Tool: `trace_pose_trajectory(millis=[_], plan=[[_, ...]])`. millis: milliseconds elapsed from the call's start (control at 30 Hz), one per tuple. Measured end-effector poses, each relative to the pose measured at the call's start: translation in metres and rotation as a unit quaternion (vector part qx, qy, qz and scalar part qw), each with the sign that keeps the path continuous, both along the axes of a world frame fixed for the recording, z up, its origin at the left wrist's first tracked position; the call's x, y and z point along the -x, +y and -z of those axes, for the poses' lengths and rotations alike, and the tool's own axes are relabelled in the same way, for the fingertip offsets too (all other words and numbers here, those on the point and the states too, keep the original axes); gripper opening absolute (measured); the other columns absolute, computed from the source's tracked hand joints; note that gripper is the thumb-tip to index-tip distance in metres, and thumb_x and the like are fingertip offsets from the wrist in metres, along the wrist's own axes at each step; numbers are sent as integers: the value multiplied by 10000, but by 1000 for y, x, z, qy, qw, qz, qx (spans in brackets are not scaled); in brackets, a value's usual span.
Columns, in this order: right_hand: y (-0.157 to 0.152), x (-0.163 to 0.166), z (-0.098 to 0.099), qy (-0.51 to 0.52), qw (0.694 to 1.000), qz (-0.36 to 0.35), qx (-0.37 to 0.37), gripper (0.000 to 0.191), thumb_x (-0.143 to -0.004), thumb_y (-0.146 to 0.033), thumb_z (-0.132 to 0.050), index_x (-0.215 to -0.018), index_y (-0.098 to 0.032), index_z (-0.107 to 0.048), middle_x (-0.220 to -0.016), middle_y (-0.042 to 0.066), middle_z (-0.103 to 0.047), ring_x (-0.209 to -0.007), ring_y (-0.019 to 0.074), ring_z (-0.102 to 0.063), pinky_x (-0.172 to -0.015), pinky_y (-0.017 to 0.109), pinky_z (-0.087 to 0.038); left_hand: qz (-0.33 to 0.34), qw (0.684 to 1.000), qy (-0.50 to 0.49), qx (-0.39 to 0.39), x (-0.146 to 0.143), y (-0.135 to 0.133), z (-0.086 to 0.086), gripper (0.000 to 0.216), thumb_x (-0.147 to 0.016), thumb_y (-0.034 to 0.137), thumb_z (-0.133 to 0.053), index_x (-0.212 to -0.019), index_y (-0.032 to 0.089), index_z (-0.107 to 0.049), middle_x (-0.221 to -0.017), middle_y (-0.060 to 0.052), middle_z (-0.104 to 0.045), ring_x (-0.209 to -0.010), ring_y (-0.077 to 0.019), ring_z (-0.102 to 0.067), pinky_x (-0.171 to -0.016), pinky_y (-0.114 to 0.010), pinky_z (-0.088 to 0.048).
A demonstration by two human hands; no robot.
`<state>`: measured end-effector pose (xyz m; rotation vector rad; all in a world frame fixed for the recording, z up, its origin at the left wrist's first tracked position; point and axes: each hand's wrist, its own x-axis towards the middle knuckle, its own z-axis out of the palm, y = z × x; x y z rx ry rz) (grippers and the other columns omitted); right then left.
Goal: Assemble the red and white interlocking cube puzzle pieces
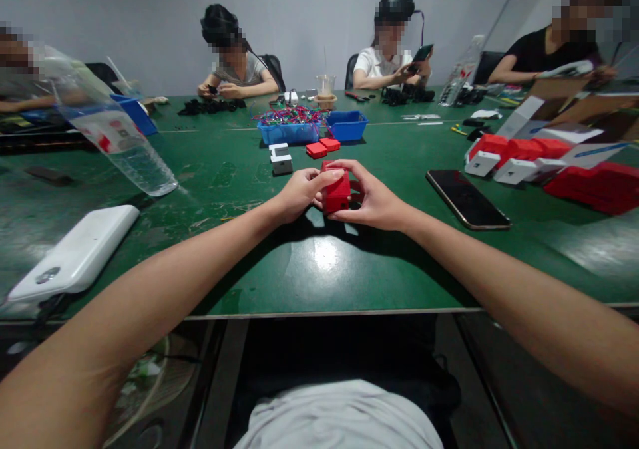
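Between my two hands is a small red plastic case (337,193), held just above the green table. My left hand (302,193) grips its left side, with the thumb across the front. My right hand (372,199) has its fingers wrapped round the top and right side, the thumb and fingertips on its edges. Just beyond lie two flat red pieces (316,149), side by side. Left of these stands a white and grey case (280,159). Part of the red case is covered by my fingers.
Behind sit a blue bin of coloured wires (289,133) and another blue bin (346,126). A phone (468,199) lies right, near red and white cases (516,156). At left are a plastic bottle (120,136) and a white power bank (74,253). Several people sit around the table.
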<state>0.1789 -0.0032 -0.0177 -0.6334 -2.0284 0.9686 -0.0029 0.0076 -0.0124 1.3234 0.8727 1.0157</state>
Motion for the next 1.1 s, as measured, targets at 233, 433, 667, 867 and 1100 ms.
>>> trace_pose_trajectory(millis=[233,433,667,867,1100], plan=[[-1,3,-1,2,1000,7,-7,758,-664,-272,-829,-1307,-266,-428,-1425,112,-458,-1120,246,-643,-918,402,-599,-13,1000,1,13,0,-2,-1,565,-660,571,-828,-899,105,-616,-639,8,-648,-467,-91,-591,-449,-204,-476],[-1,4,2,4,1000,23,4,772,-654,-276,-825,-1300,-279,-403,-1412,108,-468,-1044,227,-670,-860,376,-617,-8,1000,10,1,2,3,3,570,-720,619,-771,-926,103,-648,-739,-35,-681,-550,-92,-618,-518,-206,-503],[-4,3,0,0,999,39,-24,722,-651,-261,-820,-1269,-273,-446,-1386,106,-476,-1226,279,-572,-880,388,-612,28,998,52,-17,7,2,-3,587,-621,480,-874,-1015,98,-666,-876,-75,-716,-715,-145,-678,-630,-243,-540],[-6,2,-1,-3,999,38,-32,704,-655,-234,-811,-1260,-267,-451,-1378,106,-466,-1225,273,-567,-876,383,-616,37,998,48,-21,6,-2,-9,508,-618,449,-872,-926,98,-670,-777,-41,-694,-635,-121,-645,-579,-224,-514],[-5,3,0,-3,999,37,-16,710,-650,-230,-813,-1261,-277,-453,-1383,97,-478,-1194,270,-591,-848,370,-626,35,999,37,-16,4,1,-3,502,-634,462,-858,-928,104,-666,-750,-36,-689,-612,-119,-638,-575,-230,-519]])
